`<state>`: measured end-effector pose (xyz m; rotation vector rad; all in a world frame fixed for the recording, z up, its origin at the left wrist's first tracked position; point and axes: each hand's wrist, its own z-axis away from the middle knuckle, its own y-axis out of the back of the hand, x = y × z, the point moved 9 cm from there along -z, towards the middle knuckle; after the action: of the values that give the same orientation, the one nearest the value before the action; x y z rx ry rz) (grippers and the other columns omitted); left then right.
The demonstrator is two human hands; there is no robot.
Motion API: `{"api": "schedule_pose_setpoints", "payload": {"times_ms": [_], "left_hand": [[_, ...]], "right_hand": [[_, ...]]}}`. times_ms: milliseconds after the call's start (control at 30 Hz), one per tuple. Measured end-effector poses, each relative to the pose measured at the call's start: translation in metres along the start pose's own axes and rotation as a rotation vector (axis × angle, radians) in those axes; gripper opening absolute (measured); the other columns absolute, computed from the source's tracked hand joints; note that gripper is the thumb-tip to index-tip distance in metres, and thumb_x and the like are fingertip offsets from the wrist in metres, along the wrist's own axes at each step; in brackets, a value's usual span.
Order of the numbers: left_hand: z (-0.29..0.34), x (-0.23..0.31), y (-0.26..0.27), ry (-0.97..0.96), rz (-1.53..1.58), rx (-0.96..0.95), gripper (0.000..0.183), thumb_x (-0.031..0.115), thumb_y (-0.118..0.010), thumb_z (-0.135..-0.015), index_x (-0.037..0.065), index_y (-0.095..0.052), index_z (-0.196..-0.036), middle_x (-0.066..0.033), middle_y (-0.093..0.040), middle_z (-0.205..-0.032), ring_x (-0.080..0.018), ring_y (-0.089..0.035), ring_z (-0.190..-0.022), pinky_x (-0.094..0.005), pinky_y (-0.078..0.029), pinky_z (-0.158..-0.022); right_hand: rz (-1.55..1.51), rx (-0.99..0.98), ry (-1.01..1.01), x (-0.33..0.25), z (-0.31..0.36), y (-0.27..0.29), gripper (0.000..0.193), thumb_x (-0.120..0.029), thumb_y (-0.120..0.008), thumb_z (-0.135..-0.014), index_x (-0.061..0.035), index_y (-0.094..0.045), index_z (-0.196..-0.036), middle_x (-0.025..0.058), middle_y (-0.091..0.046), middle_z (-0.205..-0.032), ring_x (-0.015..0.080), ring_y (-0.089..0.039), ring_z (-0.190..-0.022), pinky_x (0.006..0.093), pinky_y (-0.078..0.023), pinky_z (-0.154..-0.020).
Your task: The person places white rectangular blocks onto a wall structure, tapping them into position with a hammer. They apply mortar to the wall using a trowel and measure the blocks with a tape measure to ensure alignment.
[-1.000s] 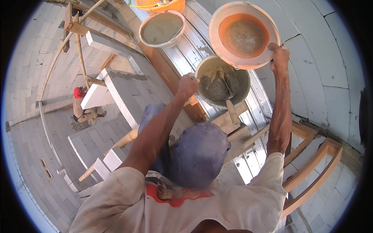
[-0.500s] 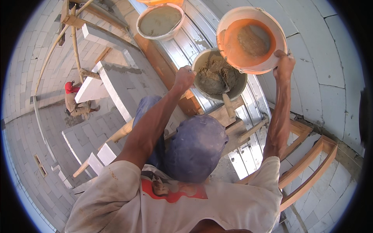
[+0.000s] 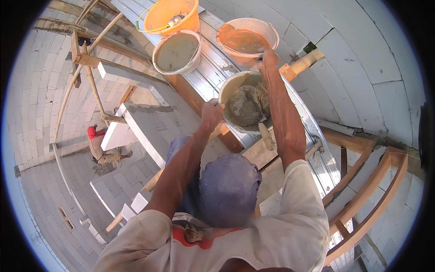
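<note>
No packages, labels, signs, screens apparent

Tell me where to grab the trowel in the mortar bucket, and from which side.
Take the trowel by its wooden handle, coming from the near side. The handle juts out over the rim of the mortar bucket toward the person, bare and free, while the blade end is sunk in grey mortar. The left hand and right hand grip the rim elsewhere.

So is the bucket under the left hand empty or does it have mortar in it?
Not empty: the bucket holds a grey mortar heap covering part of its bottom, a trowel handle sticking out; left hand grips its rim.
</note>
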<state>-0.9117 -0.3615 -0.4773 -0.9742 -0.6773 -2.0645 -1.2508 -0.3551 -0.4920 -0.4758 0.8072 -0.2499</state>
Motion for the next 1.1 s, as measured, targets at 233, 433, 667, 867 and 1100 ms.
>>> {"api": "schedule_pose_setpoints", "payload": {"times_ms": [233,433,667,867,1100], "left_hand": [[0.006,0.009,0.002,-0.056,-0.110,0.026,0.023,0.009,-0.066,-0.096,-0.004,-0.070,-0.114,-0.0137,-0.073,-0.090,-0.0217,-0.074,-0.073,-0.0379,-0.067,-0.058],[0.006,0.003,-0.003,0.006,-0.020,0.010,0.021,0.008,-0.066,-0.096,-0.004,-0.070,-0.113,-0.0144,-0.074,-0.091,-0.0226,-0.075,-0.074,-0.0378,-0.067,-0.058],[-0.002,0.018,-0.001,-0.052,-0.039,-0.057,0.025,0.015,-0.066,-0.099,-0.002,-0.069,-0.117,-0.0079,-0.071,-0.093,-0.0168,-0.067,-0.080,-0.0361,-0.058,-0.069],[0.012,0.052,-0.034,-0.280,-0.099,0.073,0.046,0.043,-0.055,-0.109,-0.003,-0.061,-0.110,-0.0123,-0.067,-0.093,-0.0209,-0.061,-0.083,-0.0374,-0.051,-0.076],[0.046,0.101,-0.093,-0.367,-0.380,0.073,0.062,0.054,-0.045,-0.110,-0.006,-0.062,-0.116,-0.0231,-0.068,-0.104,-0.0344,-0.066,-0.099,-0.0445,-0.051,-0.091]], "right_hand": [[0.201,-0.045,-0.096,0.037,0.021,-0.037,0.042,0.002,-0.069,-0.088,0.0144,-0.054,-0.124,0.0185,-0.061,-0.113,0.0250,-0.066,-0.089,0.0335,-0.059,-0.068],[0.716,-0.306,-0.114,-0.009,0.048,-0.005,0.038,-0.010,-0.074,-0.092,0.0115,-0.061,-0.121,0.0206,-0.065,-0.110,0.0294,-0.068,-0.099,0.0438,-0.062,-0.078],[1.915,-0.505,0.623,-0.060,0.243,0.054,0.048,-0.031,-0.074,-0.093,0.0009,-0.062,-0.127,0.0235,-0.064,-0.122,0.0375,-0.061,-0.119,0.0488,-0.054,-0.100],[2.304,-0.514,0.185,-0.020,0.241,0.143,0.045,-0.026,-0.068,-0.097,0.0024,-0.061,-0.130,0.0248,-0.065,-0.129,0.0407,-0.069,-0.116,0.0473,-0.060,-0.091],[2.392,-0.498,0.419,-0.087,0.249,0.169,0.034,-0.030,-0.054,-0.103,-0.0017,-0.070,-0.113,0.0174,-0.077,-0.088,0.0313,-0.079,-0.085,0.0445,-0.062,-0.073]]}}
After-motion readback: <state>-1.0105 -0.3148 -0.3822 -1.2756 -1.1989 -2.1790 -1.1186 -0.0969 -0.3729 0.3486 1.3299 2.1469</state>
